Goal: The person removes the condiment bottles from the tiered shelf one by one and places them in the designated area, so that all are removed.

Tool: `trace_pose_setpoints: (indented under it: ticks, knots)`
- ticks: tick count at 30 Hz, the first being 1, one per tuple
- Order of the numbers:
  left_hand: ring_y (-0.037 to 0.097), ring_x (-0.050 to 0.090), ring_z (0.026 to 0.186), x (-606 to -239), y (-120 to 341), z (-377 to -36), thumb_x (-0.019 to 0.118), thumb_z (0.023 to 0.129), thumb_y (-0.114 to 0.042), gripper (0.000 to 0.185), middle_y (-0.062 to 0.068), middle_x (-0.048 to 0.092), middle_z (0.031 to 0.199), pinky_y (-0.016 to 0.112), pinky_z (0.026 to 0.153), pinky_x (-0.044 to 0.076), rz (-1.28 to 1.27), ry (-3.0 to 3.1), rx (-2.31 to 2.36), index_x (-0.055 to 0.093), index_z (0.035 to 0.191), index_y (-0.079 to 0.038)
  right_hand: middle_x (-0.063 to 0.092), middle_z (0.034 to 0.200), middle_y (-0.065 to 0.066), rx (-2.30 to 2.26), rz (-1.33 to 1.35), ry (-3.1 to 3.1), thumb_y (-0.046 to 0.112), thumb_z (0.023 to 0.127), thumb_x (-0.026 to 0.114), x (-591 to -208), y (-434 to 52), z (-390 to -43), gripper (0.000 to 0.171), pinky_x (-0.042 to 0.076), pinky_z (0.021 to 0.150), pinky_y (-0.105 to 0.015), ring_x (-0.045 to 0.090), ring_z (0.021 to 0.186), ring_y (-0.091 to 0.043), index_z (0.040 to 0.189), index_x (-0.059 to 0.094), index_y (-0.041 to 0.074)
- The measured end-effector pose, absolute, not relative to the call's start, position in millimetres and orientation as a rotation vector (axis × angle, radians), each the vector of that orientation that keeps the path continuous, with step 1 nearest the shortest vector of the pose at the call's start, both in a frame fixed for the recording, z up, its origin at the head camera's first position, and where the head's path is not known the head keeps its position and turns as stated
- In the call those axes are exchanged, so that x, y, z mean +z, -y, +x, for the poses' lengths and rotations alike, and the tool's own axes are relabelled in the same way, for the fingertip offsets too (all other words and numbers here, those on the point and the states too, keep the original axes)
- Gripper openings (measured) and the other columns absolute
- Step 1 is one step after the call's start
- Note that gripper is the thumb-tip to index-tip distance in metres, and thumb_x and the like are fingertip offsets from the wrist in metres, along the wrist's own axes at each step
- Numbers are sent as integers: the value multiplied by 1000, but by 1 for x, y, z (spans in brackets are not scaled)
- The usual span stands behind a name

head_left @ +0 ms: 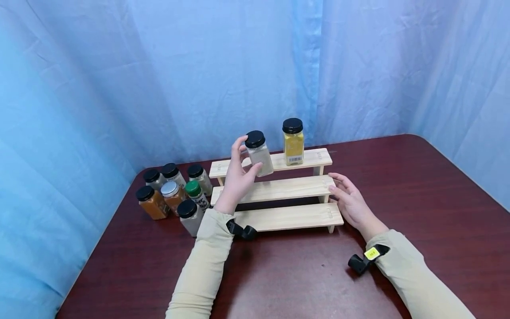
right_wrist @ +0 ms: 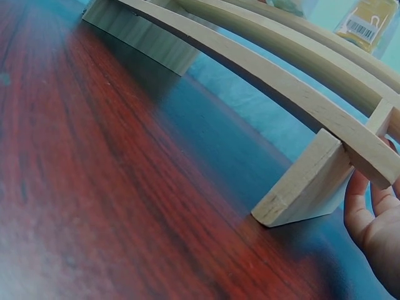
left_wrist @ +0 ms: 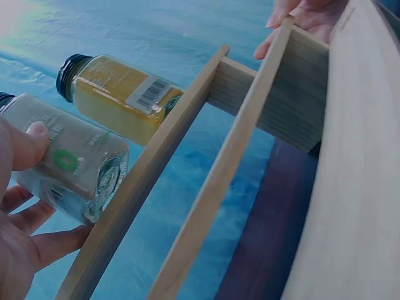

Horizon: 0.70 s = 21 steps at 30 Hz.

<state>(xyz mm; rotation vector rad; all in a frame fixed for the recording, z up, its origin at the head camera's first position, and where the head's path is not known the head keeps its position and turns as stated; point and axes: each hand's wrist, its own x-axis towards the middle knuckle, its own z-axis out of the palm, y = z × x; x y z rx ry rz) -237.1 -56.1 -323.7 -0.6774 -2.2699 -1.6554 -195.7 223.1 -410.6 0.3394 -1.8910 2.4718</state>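
My left hand (head_left: pixel 238 177) grips a square glass spice jar (head_left: pixel 260 160) with a black lid and pale grey contents, thumb on one side and fingers on the other. In the left wrist view, the jar's base (left_wrist: pixel 111 181) is right at the edge of the top shelf. A yellow spice jar (head_left: pixel 294 148) with a black lid stands on that shelf, to the right. The three-tier wooden rack (head_left: pixel 275 189) stands on the table. My right hand (head_left: pixel 352 204) holds the rack by the right end of its middle shelf, with some fingers hidden behind the wood.
Several spice jars stand in a group left of the rack, among them an orange-brown one (head_left: pixel 154 206), a silver-lidded one (head_left: pixel 171 195) and a green-lidded one (head_left: pixel 196 192). Blue curtains (head_left: pixel 199 66) hang behind the dark red table (head_left: pixel 303 274).
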Motion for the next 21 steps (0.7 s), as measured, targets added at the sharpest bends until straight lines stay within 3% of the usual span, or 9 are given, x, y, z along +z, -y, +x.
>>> trace_pose_setpoints:
  ticks: [21]
  knots:
    - [30,54,118,-331,72,-189,60,88,6,71,18,46,129,46,96,49,-709,2126,-1654,20,142,-16,55,111,11,2492,343,1860,9,99,47,-412,-224,-197,28,44,81,-23,55,98,-3,123,49,23]
